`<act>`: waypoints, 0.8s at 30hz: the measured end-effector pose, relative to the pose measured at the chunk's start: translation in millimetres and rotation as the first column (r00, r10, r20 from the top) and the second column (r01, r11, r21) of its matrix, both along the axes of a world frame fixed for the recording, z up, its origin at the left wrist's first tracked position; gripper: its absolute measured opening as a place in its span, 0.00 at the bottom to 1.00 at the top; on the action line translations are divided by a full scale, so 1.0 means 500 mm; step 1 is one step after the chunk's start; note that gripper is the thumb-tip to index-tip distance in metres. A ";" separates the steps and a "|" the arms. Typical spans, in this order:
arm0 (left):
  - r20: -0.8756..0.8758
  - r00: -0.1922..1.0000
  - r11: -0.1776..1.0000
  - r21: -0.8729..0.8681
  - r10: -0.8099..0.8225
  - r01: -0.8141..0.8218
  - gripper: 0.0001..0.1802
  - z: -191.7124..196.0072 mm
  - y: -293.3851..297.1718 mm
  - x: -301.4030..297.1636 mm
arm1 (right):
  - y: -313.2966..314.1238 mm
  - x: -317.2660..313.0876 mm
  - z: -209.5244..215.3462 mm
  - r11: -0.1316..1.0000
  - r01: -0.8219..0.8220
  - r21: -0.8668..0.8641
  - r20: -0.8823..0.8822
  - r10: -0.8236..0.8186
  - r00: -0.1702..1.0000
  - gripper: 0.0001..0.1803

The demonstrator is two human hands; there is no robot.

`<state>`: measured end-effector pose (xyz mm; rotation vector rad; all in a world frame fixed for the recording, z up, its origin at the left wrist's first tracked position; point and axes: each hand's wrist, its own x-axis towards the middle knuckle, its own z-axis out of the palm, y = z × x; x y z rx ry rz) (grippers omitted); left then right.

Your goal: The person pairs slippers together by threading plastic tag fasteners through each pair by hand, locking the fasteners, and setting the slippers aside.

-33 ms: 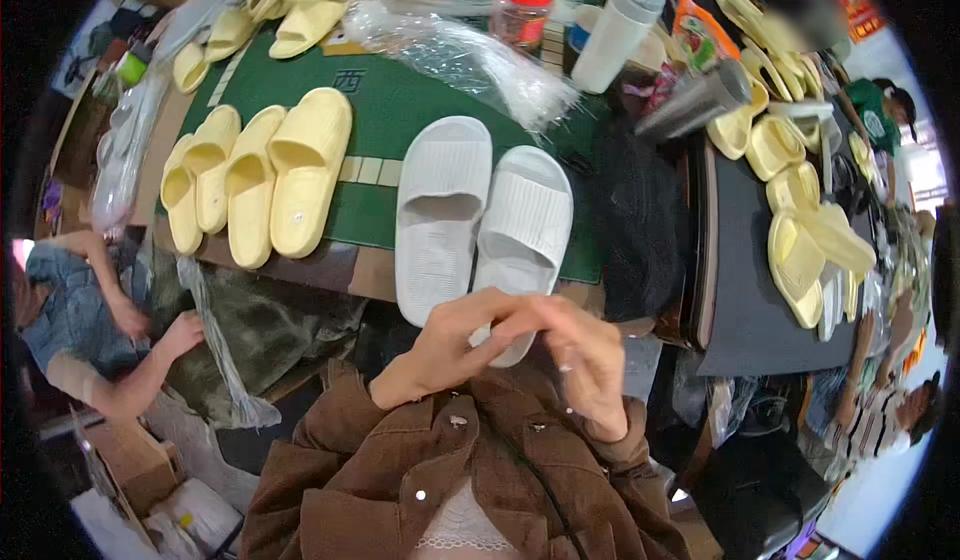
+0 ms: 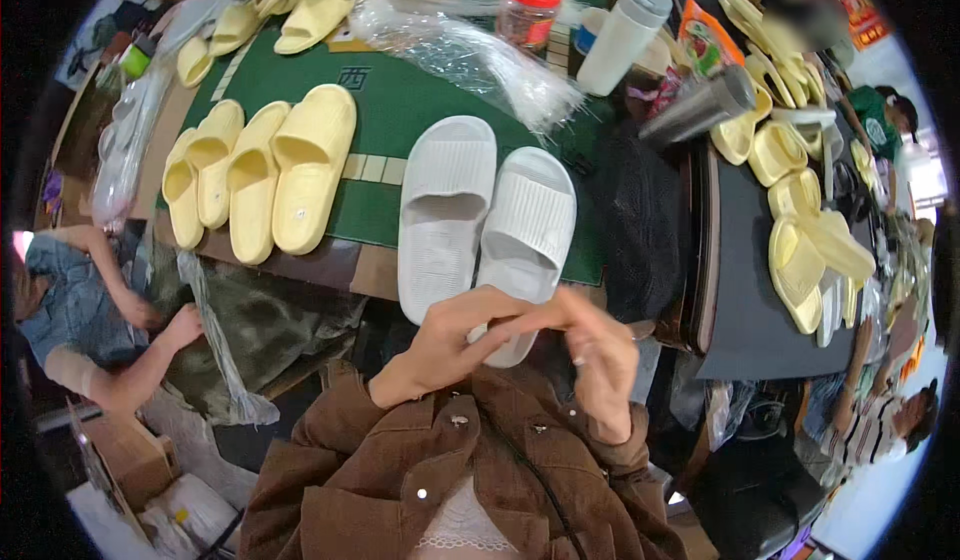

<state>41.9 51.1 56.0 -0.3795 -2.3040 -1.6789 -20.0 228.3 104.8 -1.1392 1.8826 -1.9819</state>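
A pair of pale grey-white slides, the left slide (image 2: 447, 165) and the right slide (image 2: 530, 208), lies at the table's near edge with toes pointing away. Over their heel ends are both my hands. My left hand (image 2: 450, 335) has its thumb and fingers drawn together. My right hand (image 2: 603, 375) is bent inward, its fingers curled and meeting the left fingertips, slightly blurred. Whatever is between the fingertips, if anything, is too small to make out. The right slide's heel is partly hidden behind my fingers.
Pale yellow slides (image 2: 285, 180) stand left on the green mat (image 2: 385, 75). Beyond lie clear plastic strands (image 2: 470, 50), a red-lidded jar (image 2: 528, 8), a white bottle (image 2: 625, 38) and a steel tumbler (image 2: 700, 108). More slides cover the dark right-hand table (image 2: 745, 290). A co-worker's arms (image 2: 150, 335) are at left.
My right hand has shifted slightly to the right, its fingers still meeting my left hand. The slides rest where they were; the view has shifted a little.
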 end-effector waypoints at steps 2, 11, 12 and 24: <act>0.104 0.991 0.996 0.004 0.086 -0.087 0.11 -0.001 -0.011 0.011 | 0.025 -0.003 -0.037 0.990 0.104 -0.094 0.109 -0.094 0.990 0.23; -0.223 0.921 0.832 -0.400 0.319 -0.385 0.13 -0.023 -0.096 0.039 | 0.164 -0.035 -0.072 0.728 0.622 -0.289 0.409 -0.494 0.767 0.16; -0.239 0.907 0.821 -0.391 0.347 -0.417 0.12 -0.032 -0.099 0.040 | 0.179 -0.038 -0.079 0.730 0.621 -0.286 0.411 -0.492 0.767 0.16; -0.128 0.967 0.908 -0.334 0.221 -0.252 0.08 -0.077 -0.059 0.034 | 0.070 -0.006 -0.110 0.962 0.098 0.253 0.600 -0.236 0.765 0.19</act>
